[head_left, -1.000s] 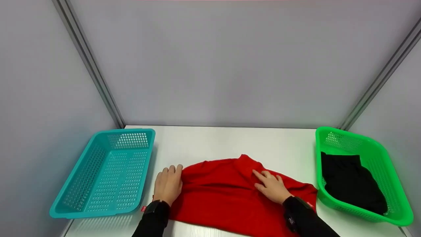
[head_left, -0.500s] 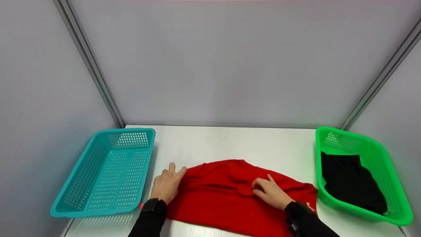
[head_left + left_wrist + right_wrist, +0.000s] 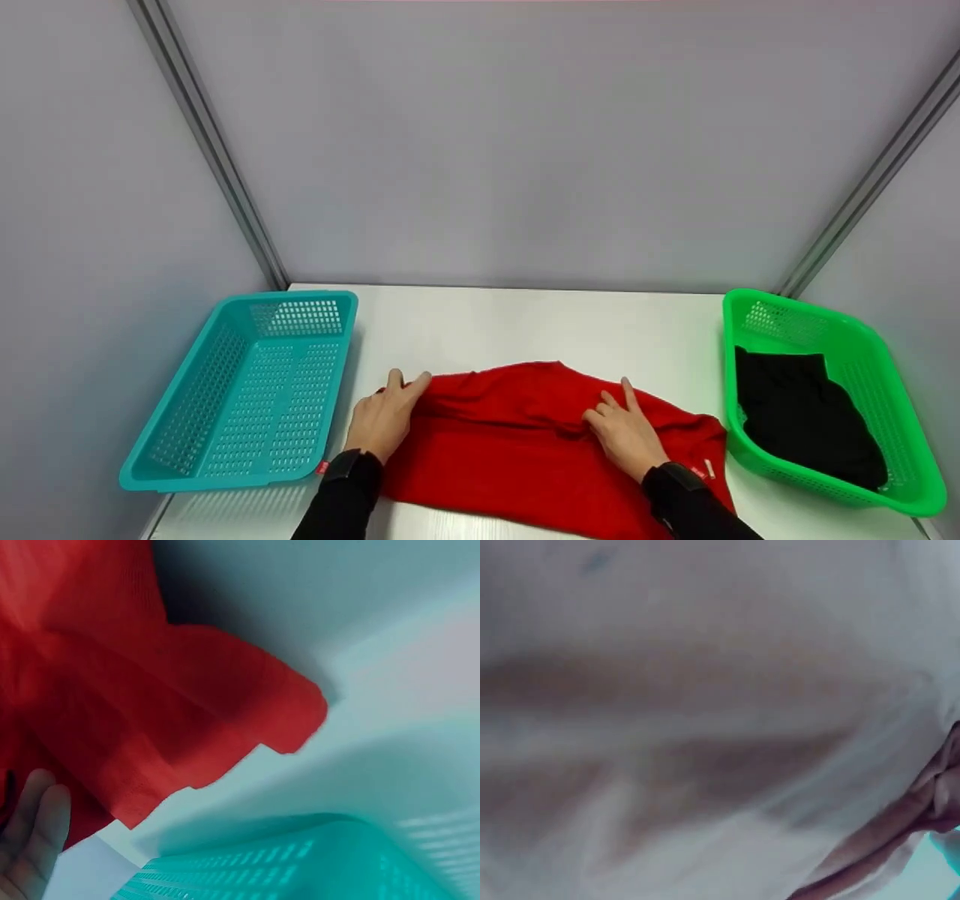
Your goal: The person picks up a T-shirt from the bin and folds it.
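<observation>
A red garment (image 3: 510, 457) lies spread with creases on the white table in the head view. My left hand (image 3: 381, 421) rests at its far left corner, thumb and index finger extended along the cloth. In the left wrist view the fingers (image 3: 46, 821) look fairly straight beside the red cloth (image 3: 127, 705), whose free edge juts over the tabletop. My right hand (image 3: 624, 439) touches the upper right part of the garment, index finger extended, the other fingers bent a little. Blurred, pale folds fill most of the right wrist view.
On the left stands a teal perforated basket (image 3: 247, 480) with nothing in it. A green basket (image 3: 911, 450) at the right holds black folded cloth (image 3: 810, 420). Grey walls enclose the table (image 3: 465, 322). A small red tag (image 3: 322, 467) shows beside the left wrist.
The raised collar fold at the garment's top has been turned down, and the upper edge now lies flatter. My right hand has moved slightly right, its index finger now pointing away. The left barely shifts.
</observation>
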The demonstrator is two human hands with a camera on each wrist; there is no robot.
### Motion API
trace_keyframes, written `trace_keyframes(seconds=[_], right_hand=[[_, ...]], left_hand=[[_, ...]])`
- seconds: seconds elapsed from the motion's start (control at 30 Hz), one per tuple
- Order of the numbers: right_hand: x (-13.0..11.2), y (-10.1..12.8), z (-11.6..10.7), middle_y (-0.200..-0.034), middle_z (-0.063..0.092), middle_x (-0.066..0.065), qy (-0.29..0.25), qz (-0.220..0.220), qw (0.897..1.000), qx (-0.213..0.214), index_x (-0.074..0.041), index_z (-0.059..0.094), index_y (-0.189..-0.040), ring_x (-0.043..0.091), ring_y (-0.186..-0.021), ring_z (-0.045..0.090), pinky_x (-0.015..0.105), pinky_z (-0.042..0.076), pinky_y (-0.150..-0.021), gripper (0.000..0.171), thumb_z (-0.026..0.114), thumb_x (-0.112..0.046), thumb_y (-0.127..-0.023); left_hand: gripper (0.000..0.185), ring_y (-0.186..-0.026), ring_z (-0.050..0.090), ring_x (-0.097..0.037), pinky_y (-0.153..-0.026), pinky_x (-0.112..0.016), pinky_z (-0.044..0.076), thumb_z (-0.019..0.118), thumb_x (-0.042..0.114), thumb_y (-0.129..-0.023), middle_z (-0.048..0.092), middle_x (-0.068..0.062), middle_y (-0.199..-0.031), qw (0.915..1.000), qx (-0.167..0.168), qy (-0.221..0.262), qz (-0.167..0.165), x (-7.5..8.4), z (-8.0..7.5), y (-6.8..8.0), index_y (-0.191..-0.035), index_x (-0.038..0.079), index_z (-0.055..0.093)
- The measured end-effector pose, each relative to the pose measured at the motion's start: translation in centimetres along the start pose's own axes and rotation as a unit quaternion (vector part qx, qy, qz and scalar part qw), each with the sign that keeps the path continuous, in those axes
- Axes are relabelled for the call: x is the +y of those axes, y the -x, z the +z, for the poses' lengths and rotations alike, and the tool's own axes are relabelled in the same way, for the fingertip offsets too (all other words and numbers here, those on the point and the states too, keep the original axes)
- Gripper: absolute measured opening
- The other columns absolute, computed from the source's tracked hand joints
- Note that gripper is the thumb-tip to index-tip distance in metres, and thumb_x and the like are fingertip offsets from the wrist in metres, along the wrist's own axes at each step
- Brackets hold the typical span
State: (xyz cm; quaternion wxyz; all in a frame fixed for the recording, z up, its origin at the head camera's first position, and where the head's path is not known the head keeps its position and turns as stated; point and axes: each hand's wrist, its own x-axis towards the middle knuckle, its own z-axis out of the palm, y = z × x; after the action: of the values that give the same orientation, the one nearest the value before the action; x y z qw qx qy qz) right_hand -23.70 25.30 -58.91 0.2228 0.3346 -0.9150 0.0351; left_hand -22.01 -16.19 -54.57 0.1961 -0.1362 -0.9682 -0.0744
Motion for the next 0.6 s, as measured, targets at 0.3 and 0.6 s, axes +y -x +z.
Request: trace_keyframes(seconds=[0.3, 0.6], right_hand=[[1.7, 1.5, -1.3, -0.132, 0.068, 0.014, 0.044, 0.079, 0.99, -0.111, -0.002, 0.066, -0.131, 0.042, -0.132, 0.055, 0.067, 0.021, -0.117, 0.038, 0.062, -0.003, -0.093], [1.9, 0.8, -1.3, -0.144, 0.058, 0.021, -0.024, 0.164, 0.973, -0.159, -0.001, 0.055, -0.144, 0.051, -0.141, 0.04, 0.073, 0.014, -0.115, 0.052, 0.064, -0.005, -0.093]], left_hand=[[0.023, -0.056, 0.055, -0.024, -0.048, -0.038, 0.051, 0.074, 0.011, -0.09, 0.048, -0.009, -0.089, 0.9987, -0.01, -0.013, 0.048, 0.3, 0.6, 0.1, -0.101, 0.012, 0.054], [0.035, -0.048, 0.053, -0.023, -0.044, -0.035, 0.047, 0.077, 0.006, -0.085, 0.047, -0.008, -0.084, 0.998, -0.007, -0.025, 0.058, 1.1, 1.1, 0.2, -0.106, 0.01, 0.05]])
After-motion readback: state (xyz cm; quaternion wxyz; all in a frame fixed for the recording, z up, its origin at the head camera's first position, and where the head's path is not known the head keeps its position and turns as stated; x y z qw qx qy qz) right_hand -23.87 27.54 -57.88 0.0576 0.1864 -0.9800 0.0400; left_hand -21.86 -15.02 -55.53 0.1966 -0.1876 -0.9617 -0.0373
